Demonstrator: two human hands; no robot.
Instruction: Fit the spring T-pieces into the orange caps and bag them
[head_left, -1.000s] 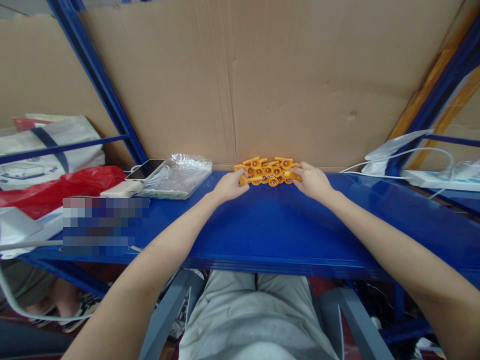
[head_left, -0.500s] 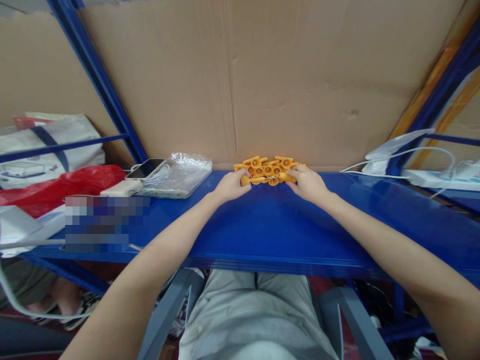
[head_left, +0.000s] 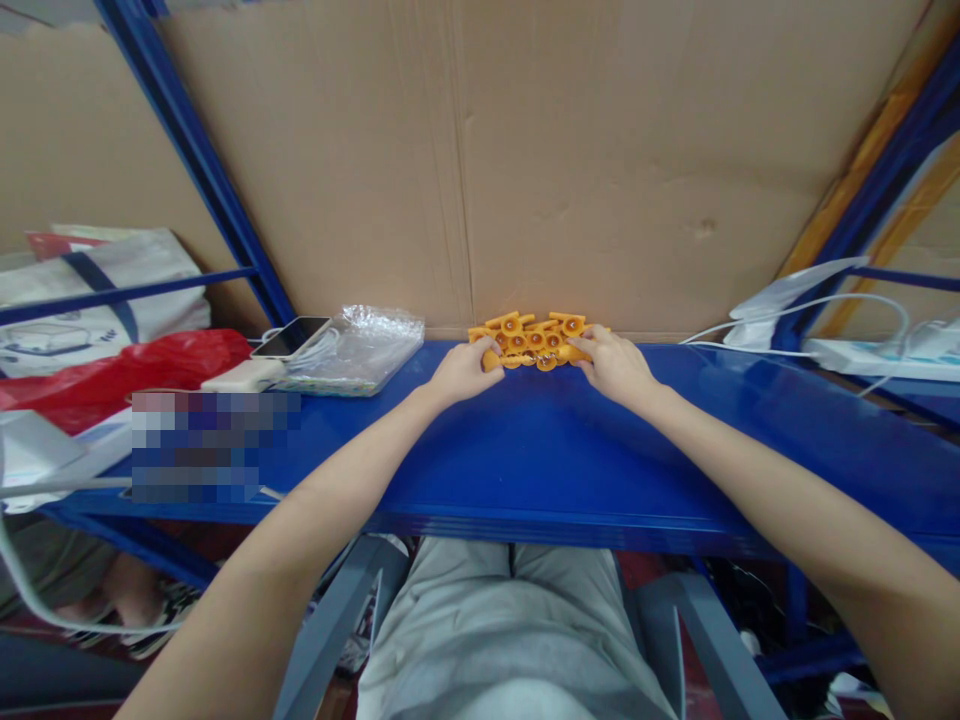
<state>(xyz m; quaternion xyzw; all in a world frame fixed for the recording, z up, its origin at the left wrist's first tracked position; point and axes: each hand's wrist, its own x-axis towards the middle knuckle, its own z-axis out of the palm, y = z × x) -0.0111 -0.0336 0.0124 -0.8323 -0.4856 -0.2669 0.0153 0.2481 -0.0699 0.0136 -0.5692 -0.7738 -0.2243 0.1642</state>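
Note:
A pile of small orange plastic parts point(head_left: 534, 338) lies at the back of the blue shelf point(head_left: 570, 450), against the cardboard wall point(head_left: 600, 160). My left hand point(head_left: 461, 372) presses on the pile's left end with its fingers curled around the parts. At the pile's right end my right hand point(head_left: 615, 365) grips other orange parts the same way. Both hands rest on the shelf surface. The parts under my fingers are hidden.
A crinkled clear plastic bag point(head_left: 360, 350), a phone point(head_left: 291, 337) and a white power bank point(head_left: 241, 377) lie to the left. Beyond them sit a red bag point(head_left: 112, 375) and a white tote point(head_left: 90, 290). A white power strip with cables point(head_left: 862, 355) is at the right.
My two hands have drawn closer together, squeezing the orange parts into a tighter cluster. My right hand slid left along the shelf; the left barely shifted.

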